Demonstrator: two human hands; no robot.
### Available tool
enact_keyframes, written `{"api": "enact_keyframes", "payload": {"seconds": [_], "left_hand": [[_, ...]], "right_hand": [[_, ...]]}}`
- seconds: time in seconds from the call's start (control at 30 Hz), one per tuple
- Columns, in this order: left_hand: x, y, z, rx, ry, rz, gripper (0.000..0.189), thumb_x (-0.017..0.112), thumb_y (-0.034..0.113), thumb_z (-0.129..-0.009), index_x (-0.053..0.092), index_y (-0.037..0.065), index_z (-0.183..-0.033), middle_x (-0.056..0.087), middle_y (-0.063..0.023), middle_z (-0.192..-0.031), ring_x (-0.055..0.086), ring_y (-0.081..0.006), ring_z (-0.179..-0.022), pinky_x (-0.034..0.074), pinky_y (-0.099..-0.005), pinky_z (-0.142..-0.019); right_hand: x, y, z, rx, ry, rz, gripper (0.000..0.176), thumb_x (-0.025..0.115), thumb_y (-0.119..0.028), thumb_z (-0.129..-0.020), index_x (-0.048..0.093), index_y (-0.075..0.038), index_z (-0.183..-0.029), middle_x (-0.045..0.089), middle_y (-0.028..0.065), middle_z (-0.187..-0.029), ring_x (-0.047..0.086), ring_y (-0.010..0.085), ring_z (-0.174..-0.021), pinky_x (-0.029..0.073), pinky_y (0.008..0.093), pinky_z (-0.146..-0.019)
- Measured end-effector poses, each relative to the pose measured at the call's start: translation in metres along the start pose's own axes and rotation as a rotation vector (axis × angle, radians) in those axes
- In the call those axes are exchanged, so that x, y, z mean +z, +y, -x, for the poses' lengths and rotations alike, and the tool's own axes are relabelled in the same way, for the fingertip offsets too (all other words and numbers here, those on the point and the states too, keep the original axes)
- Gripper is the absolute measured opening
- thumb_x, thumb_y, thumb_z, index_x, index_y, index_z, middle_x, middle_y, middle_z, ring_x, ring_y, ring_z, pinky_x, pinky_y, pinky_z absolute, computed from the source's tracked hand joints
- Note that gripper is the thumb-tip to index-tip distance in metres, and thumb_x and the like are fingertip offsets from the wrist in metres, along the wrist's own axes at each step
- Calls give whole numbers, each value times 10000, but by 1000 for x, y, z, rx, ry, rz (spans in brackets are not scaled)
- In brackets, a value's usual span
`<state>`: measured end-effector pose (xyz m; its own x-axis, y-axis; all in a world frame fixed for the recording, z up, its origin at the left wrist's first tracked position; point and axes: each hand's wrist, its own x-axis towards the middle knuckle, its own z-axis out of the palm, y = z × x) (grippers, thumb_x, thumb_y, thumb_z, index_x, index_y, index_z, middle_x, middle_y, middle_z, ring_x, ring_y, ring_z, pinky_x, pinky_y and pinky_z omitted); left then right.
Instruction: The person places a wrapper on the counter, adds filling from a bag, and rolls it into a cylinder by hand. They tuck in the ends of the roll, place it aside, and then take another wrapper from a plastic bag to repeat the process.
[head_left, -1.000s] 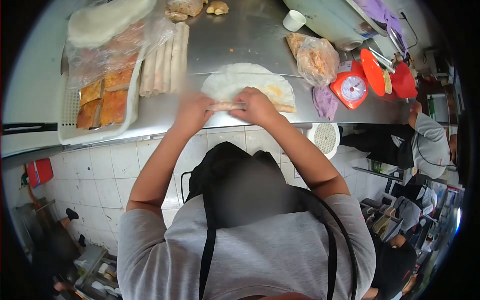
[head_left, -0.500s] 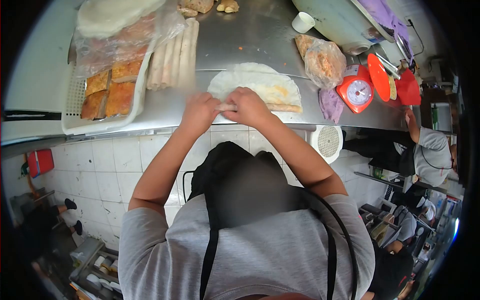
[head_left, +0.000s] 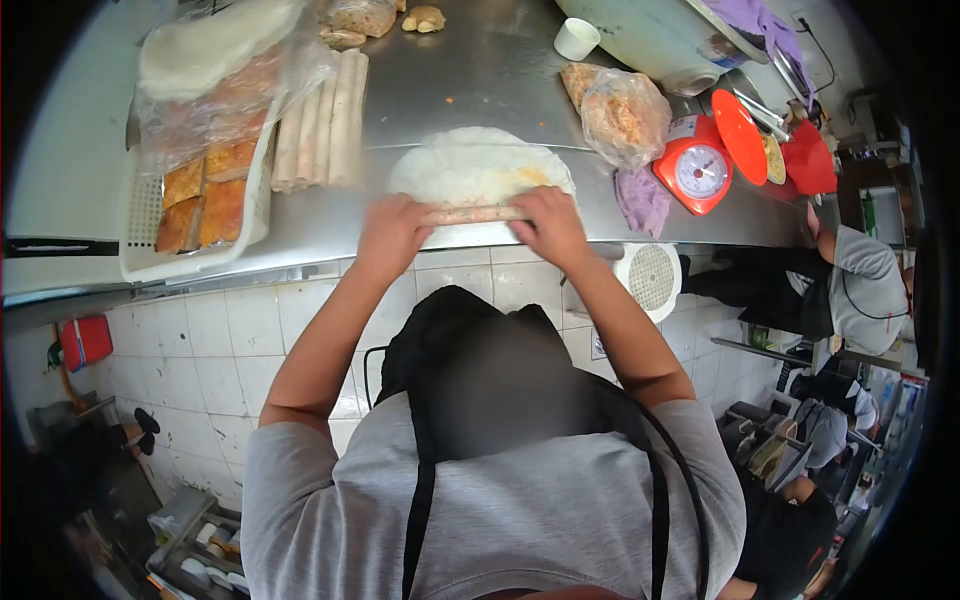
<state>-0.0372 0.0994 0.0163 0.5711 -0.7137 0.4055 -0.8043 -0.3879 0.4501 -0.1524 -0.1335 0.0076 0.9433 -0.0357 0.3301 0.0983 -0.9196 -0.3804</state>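
Observation:
A thin filled roll (head_left: 470, 215) lies along the near edge of a round, pale wrapper sheet (head_left: 460, 160) on the steel counter. My left hand (head_left: 395, 232) is closed around the roll's left end, and my right hand (head_left: 550, 222) grips its right end. Pinkish filling shows between them. The fingers partly hide both ends. Yellowish smears mark the sheet near my right hand. To the left, several finished long rolls (head_left: 325, 125) lie side by side.
At left stands a white basket (head_left: 258, 205) with browned slabs (head_left: 222, 210) and plastic-covered sheets. A bag of orange filling (head_left: 628, 118), purple cloth (head_left: 642, 200), red scale (head_left: 694, 172) and white cup (head_left: 577, 39) sit at right. A round-topped stool (head_left: 650, 280) stands below; another person (head_left: 868, 290) is far right.
My right hand has moved right along the roll to its far end, so the hands are now wide apart. The camera view has shifted slightly, moving the counter items left.

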Motion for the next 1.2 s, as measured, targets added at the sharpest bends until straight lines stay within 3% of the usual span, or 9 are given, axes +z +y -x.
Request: {"api": "enact_keyframes", "payload": {"seconds": [0.27, 0.37, 0.47, 0.57, 0.67, 0.7, 0.9, 1.2], "left_hand": [[0, -11, -7, -178, -8, 42, 177, 659, 171, -683, 626, 72, -826, 577, -92, -711, 550, -290, -754, 406, -406, -661], [-11, -4, -19, -241, -219, -83, 124, 636, 164, -707, 617, 88, -803, 585, -61, -771, 538, -265, -789, 366, -379, -735], [-10, 1, -25, -153, -164, -259, 109, 589, 135, -718, 624, 90, -810, 579, -55, -827, 531, -258, -814, 368, -382, -749], [9, 8, -29, -143, -86, -300, 163, 544, 84, -715, 636, 111, -847, 569, -49, -867, 520, -252, -853, 368, -386, -771], [26, 19, -23, 19, 19, -124, 228, 507, 57, -718, 640, 118, -892, 564, -47, -880, 514, -247, -879, 370, -384, -792], [32, 21, -25, 103, 66, -116, 222, 587, 67, -694, 597, 117, -910, 507, -36, -834, 497, -242, -848, 376, -393, -743], [44, 15, -25, 65, 81, 6, 313, 697, 118, -625, 591, 107, -919, 516, -45, -860, 493, -248, -848, 385, -384, -743], [43, 13, -26, 31, 4, 8, 266, 694, 134, -636, 607, 100, -885, 529, -47, -853, 494, -248, -850, 391, -378, -724]], "right_hand": [[-14, 36, 13, 175, 1, -61, 132, 608, -194, -745, 610, -145, -867, 556, 32, -885, 501, 245, -890, 366, 378, -772], [-18, 23, 4, 268, -35, 187, 121, 595, -197, -748, 610, -138, -853, 557, 44, -879, 502, 248, -890, 368, 385, -773], [-8, 19, -3, 142, 95, 329, 108, 590, -176, -742, 609, -132, -838, 551, 48, -877, 500, 247, -891, 378, 381, -768], [6, 9, -8, -82, 118, 83, 142, 614, -140, -712, 606, -121, -853, 540, 47, -886, 495, 249, -889, 389, 372, -764], [6, -8, -11, -79, 116, -18, 212, 647, -111, -677, 604, -118, -885, 529, 42, -894, 493, 246, -877, 398, 361, -764], [8, -6, -12, -77, 126, -37, 282, 684, -119, -646, 602, -123, -917, 523, 42, -895, 493, 243, -868, 400, 363, -769], [13, 1, -17, -28, 47, -47, 288, 703, -186, -643, 614, -158, -915, 532, 25, -882, 499, 237, -861, 397, 350, -733], [19, -14, -35, -26, -41, -91, 246, 697, -212, -659, 639, -132, -884, 550, 41, -818, 518, 244, -819, 408, 354, -718]]}}
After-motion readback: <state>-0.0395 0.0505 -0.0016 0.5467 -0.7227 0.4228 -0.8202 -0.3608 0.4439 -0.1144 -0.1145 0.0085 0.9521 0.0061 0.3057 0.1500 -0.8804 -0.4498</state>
